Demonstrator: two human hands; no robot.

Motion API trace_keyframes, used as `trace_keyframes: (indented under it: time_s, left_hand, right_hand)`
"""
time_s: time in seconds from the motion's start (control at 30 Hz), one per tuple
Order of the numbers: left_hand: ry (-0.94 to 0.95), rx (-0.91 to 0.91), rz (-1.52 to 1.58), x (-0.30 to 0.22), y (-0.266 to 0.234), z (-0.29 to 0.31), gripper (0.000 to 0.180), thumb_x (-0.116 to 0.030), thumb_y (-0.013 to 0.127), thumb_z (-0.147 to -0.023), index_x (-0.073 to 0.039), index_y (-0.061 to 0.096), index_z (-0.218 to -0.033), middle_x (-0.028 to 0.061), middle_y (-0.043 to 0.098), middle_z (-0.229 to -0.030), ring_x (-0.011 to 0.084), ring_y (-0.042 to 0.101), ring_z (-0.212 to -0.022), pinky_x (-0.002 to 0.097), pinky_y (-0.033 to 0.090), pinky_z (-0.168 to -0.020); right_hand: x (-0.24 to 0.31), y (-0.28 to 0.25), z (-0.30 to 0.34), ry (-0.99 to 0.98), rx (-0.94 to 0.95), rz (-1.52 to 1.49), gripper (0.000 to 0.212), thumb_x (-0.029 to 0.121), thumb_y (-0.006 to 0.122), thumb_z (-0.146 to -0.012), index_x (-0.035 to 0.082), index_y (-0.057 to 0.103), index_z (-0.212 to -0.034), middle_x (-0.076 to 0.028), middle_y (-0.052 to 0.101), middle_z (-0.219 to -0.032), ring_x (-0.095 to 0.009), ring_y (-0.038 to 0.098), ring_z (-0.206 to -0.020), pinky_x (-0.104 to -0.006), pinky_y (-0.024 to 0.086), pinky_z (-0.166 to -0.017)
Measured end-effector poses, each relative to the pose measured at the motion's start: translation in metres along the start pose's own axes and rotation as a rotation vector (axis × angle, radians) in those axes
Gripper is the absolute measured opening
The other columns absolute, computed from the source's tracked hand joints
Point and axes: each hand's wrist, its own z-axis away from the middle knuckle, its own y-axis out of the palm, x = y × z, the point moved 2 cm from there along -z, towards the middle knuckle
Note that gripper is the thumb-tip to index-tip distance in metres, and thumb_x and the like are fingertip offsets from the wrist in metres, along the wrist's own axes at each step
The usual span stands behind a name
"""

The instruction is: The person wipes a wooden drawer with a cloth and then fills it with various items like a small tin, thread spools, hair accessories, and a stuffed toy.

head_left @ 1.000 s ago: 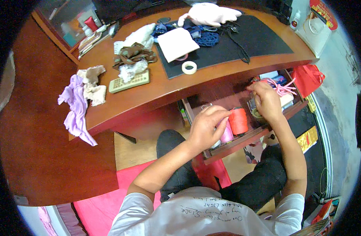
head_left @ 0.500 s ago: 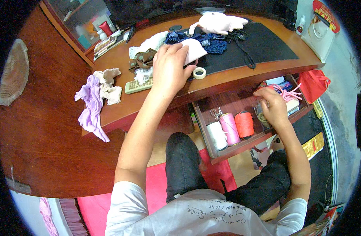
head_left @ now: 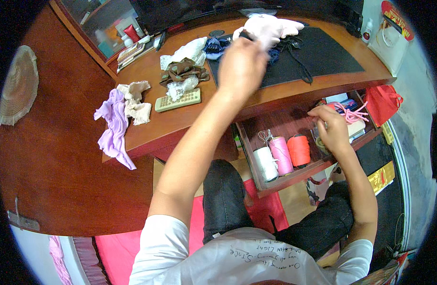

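My left hand point(head_left: 241, 64) is raised over the curved brown wooden tabletop point(head_left: 147, 126), fingers curled, pinching the pale pink knitted piece point(head_left: 271, 27) at twelve o'clock; I should lift it gently so the yarn doesn't snag. My right hand point(head_left: 330, 129), at three o'clock, fingers bent, feels inside the open wooden drawer point(head_left: 294, 175), though I can't tell what it grips. Three thread cones stand there: white point(head_left: 266, 164), pink point(head_left: 281, 155), orange point(head_left: 299, 149).

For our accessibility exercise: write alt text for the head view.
A seated person's left hand reaches over a cluttered wooden desk while the right hand rummages in an open drawer holding white, pink and orange thread spools.
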Motion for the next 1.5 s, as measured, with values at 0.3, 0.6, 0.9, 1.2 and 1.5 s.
trace_keyframes:
  time_s: [0.3, 0.6, 0.9, 1.2, 1.5]
  left_hand:
    - [-0.119, 0.244, -0.339, 0.022, -0.015, -0.008, 0.04, -0.027, 0.08, -0.073, -0.006, 0.073, -0.107, 0.0178, 0.063, -0.107, 0.0353, 0.061, -0.099, 0.0435, 0.05, -0.087]
    - [-0.149, -0.099, -0.146, 0.084, -0.027, -0.033, 0.047, -0.036, 0.076, -0.082, -0.001, 0.069, -0.112, 0.021, 0.067, -0.105, 0.0305, 0.067, -0.096, 0.041, 0.054, -0.08]
    - [-0.385, 0.374, -0.191, 0.06, -0.014, -0.006, 0.072, -0.048, 0.077, -0.072, 0.002, 0.058, -0.121, 0.0266, 0.068, -0.108, 0.0406, 0.066, -0.104, 0.0453, 0.052, -0.091]
    - [-0.749, 0.503, 0.815, 0.04, -0.066, 0.003, 0.059, -0.029, 0.063, -0.093, 0.008, 0.048, -0.137, 0.0175, 0.068, -0.102, 0.0212, 0.068, -0.074, 0.0299, 0.057, -0.063]
    - [-1.238, 0.48, 2.247, 0.038, -0.05, 0.01, 0.063, -0.02, 0.058, -0.091, 0.012, 0.031, -0.137, 0.0222, 0.05, -0.115, 0.0275, 0.058, -0.094, 0.0335, 0.059, -0.078]
  right_hand:
    - [-0.004, -0.005, 0.007, 0.037, 0.038, 0.001, 0.023, -0.004, 0.054, -0.078, 0.001, 0.068, -0.096, -0.016, 0.068, -0.097, -0.036, 0.066, -0.091, -0.0422, 0.053, -0.081]
    - [-0.008, 0.002, 0.005, 0.029, 0.042, -0.028, 0.022, -0.003, 0.053, -0.079, 0.0, 0.069, -0.095, -0.017, 0.068, -0.095, -0.037, 0.066, -0.091, -0.0429, 0.053, -0.081]
    - [-0.005, 0.003, 0.004, 0.037, 0.055, -0.044, 0.021, -0.002, 0.053, -0.08, 0.0, 0.068, -0.095, -0.017, 0.068, -0.094, -0.037, 0.066, -0.09, -0.0431, 0.053, -0.08]
    - [-0.012, -0.008, 0.008, 0.056, -0.006, -0.028, 0.022, -0.002, 0.054, -0.079, 0.001, 0.068, -0.095, -0.016, 0.067, -0.096, -0.036, 0.066, -0.091, -0.042, 0.053, -0.081]
    - [-0.007, -0.006, 0.002, 0.039, -0.01, -0.041, 0.022, -0.003, 0.053, -0.079, 0.001, 0.068, -0.095, -0.016, 0.068, -0.096, -0.036, 0.066, -0.092, -0.042, 0.053, -0.082]
